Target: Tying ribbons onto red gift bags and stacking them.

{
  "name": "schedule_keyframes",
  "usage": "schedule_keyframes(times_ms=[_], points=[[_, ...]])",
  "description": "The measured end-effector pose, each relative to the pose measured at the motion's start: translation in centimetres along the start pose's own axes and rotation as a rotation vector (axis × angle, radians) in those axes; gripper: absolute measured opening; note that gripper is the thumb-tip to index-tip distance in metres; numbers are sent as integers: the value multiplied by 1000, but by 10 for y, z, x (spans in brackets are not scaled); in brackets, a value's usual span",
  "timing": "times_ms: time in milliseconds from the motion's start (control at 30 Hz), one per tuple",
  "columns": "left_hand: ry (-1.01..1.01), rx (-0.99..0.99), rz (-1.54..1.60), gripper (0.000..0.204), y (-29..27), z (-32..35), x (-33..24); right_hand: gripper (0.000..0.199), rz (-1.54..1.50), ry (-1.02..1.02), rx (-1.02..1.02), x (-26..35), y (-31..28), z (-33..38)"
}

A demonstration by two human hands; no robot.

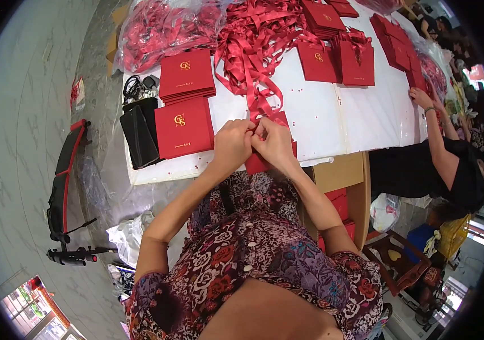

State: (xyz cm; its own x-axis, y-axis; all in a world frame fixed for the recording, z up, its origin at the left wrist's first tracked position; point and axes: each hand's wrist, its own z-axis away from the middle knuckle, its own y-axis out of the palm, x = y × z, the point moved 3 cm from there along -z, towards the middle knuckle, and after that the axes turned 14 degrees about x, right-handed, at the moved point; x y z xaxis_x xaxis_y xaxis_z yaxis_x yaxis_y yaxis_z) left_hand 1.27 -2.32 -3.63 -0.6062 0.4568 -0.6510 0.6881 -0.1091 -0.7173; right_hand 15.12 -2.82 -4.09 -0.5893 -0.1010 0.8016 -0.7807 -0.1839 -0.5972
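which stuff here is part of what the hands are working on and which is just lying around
In hand:
left hand and right hand, both pinching a red ribbon
red bag under the hands
ribbon heap
stacks of flat red bags

Lying about:
black pouches
black cables
folded black-and-red frame on the floor

One head-worn fisheye view looks steeply down, close above the white table (pixel 321 122).
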Motion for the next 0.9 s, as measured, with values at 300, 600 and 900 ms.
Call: schedule_keyframes(times_ms=[300, 600, 900], points=[[-83, 74, 195, 13, 1, -4, 10, 16, -548, 134, 249, -37, 5, -10], [-67, 107, 191, 10, 2, 6, 12, 12, -407, 34, 140, -19, 13, -7], [118, 142, 39, 10, -24, -7, -1, 17, -6, -54, 296, 16, -44, -17]])
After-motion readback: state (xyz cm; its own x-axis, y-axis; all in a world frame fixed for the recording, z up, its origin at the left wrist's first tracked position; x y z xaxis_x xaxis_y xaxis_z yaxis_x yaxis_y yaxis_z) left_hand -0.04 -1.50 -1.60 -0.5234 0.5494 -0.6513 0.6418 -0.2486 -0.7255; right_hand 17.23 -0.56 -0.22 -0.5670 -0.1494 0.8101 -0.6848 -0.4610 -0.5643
